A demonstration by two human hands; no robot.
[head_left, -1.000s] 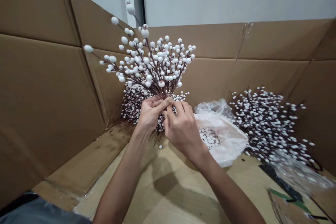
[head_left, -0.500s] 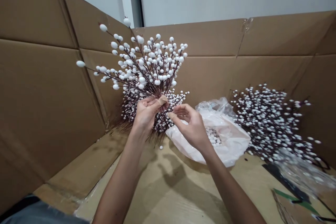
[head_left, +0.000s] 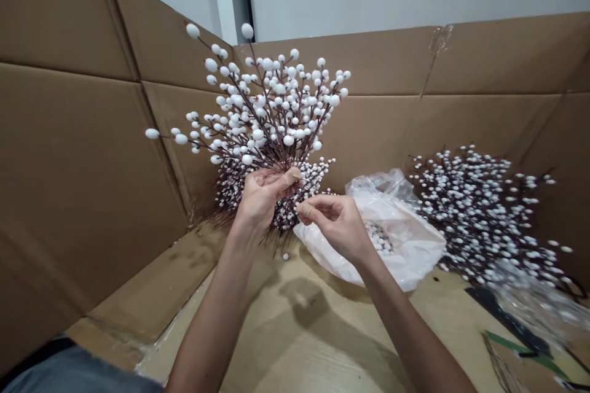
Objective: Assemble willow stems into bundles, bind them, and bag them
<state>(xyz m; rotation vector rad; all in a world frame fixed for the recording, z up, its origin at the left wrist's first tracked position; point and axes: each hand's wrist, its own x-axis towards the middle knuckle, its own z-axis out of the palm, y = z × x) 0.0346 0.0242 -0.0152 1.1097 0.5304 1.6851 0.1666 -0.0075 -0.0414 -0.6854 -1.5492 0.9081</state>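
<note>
Nearly upright: white berry spray (head_left: 271, 116), stems fanning up-left.

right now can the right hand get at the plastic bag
Probably yes: the right hand shows nothing held and is just above the edge of the plastic bag, with nothing between them; the berry spray stands off to its left.
</note>
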